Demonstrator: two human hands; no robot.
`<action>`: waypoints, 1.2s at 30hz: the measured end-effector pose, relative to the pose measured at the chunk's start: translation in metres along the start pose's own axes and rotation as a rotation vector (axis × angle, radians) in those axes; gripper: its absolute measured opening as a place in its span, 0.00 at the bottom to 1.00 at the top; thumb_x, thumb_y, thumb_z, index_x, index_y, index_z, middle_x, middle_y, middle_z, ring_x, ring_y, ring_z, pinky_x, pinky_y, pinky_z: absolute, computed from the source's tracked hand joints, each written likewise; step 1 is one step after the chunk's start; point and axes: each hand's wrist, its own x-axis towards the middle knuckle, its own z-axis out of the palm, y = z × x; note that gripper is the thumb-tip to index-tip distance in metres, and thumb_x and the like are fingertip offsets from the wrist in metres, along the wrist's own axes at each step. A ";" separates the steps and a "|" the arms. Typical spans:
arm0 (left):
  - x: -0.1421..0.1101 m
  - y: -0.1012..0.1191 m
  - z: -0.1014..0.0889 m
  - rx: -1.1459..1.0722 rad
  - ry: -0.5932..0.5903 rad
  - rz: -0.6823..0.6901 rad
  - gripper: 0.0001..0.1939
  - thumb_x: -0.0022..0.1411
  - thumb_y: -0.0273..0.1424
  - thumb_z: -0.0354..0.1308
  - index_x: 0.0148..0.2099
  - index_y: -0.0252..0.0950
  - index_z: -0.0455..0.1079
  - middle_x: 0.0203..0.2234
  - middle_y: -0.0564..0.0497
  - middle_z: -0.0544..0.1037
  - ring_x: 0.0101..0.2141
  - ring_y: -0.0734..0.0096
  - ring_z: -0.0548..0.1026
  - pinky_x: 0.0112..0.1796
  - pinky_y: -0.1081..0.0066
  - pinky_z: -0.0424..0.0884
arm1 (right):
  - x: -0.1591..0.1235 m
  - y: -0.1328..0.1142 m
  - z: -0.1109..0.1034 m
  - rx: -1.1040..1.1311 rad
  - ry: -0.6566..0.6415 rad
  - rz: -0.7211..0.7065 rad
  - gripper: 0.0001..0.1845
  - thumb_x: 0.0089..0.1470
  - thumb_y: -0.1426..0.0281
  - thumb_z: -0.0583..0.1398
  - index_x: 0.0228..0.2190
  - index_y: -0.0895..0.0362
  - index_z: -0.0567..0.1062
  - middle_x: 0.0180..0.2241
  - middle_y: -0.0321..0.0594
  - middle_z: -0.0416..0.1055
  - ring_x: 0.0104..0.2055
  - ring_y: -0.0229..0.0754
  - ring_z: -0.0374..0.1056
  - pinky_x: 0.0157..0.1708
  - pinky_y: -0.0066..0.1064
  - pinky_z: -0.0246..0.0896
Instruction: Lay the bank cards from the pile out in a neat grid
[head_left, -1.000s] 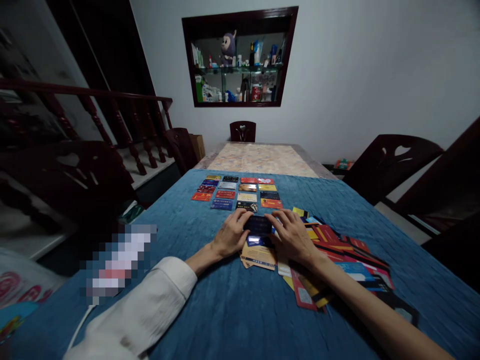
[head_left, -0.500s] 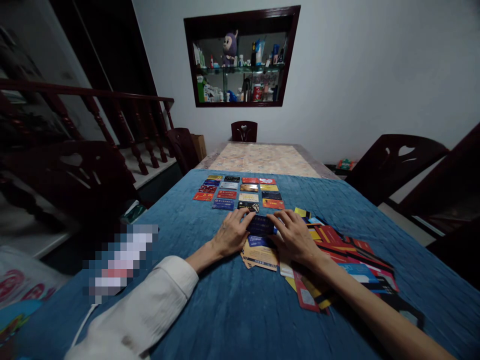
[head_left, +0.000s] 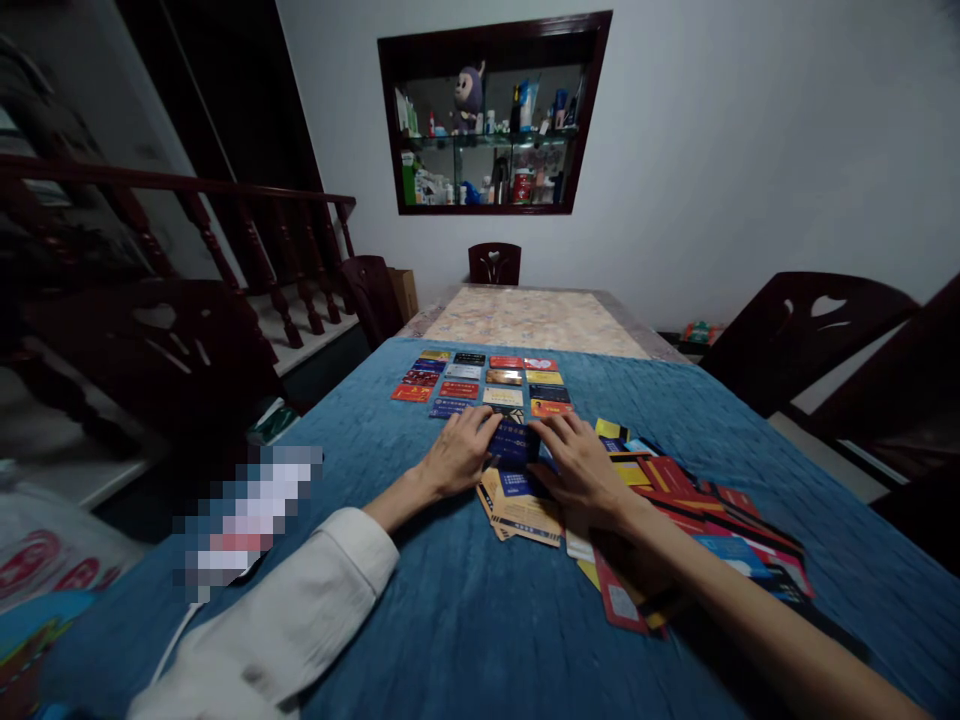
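A dark blue card [head_left: 515,445] stands tilted up between my two hands, above the table. My left hand [head_left: 459,452] pinches its left edge, and my right hand [head_left: 577,455] grips its right edge. Beneath it lie several orange-tan cards [head_left: 525,518], partly hidden, with a blue card [head_left: 517,484] on top. Beyond my fingers, several cards are laid out in columns, among them an orange-red card [head_left: 412,394] and a white card [head_left: 502,397]. Under and beside my right forearm spreads a loose pile of red, yellow and blue cards [head_left: 675,480].
A blue cloth [head_left: 360,620] covers the near table, with a patterned tabletop [head_left: 532,315] beyond it. A blurred-out device [head_left: 255,515] with a white cable lies at left. Dark wooden chairs [head_left: 810,330] stand around the table. A plastic bag [head_left: 52,550] is at the left edge.
The dark blue card has been tipped more upright, showing more of its face. Both hands stay on it. The whole view has shifted slightly.
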 end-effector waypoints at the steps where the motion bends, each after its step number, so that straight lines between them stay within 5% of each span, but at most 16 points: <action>1: 0.001 -0.003 -0.001 0.005 -0.007 -0.011 0.32 0.54 0.21 0.59 0.61 0.36 0.59 0.56 0.38 0.66 0.55 0.51 0.66 0.53 0.51 0.66 | 0.004 0.000 0.001 0.004 -0.002 -0.004 0.25 0.56 0.64 0.60 0.53 0.61 0.69 0.46 0.54 0.69 0.47 0.55 0.59 0.44 0.44 0.59; 18: 0.014 -0.071 -0.024 0.058 -0.090 -0.145 0.30 0.51 0.18 0.59 0.57 0.34 0.63 0.53 0.40 0.67 0.53 0.52 0.66 0.53 0.53 0.68 | 0.089 -0.012 0.028 0.027 -0.224 0.117 0.26 0.53 0.63 0.63 0.52 0.58 0.70 0.53 0.54 0.68 0.53 0.59 0.58 0.44 0.46 0.60; 36: 0.013 -0.122 -0.006 0.032 -0.284 -0.292 0.25 0.52 0.18 0.56 0.53 0.35 0.67 0.51 0.42 0.69 0.53 0.56 0.67 0.54 0.62 0.66 | 0.129 -0.021 0.058 -0.011 -0.508 0.173 0.25 0.55 0.60 0.60 0.53 0.52 0.71 0.55 0.48 0.69 0.59 0.60 0.55 0.48 0.45 0.56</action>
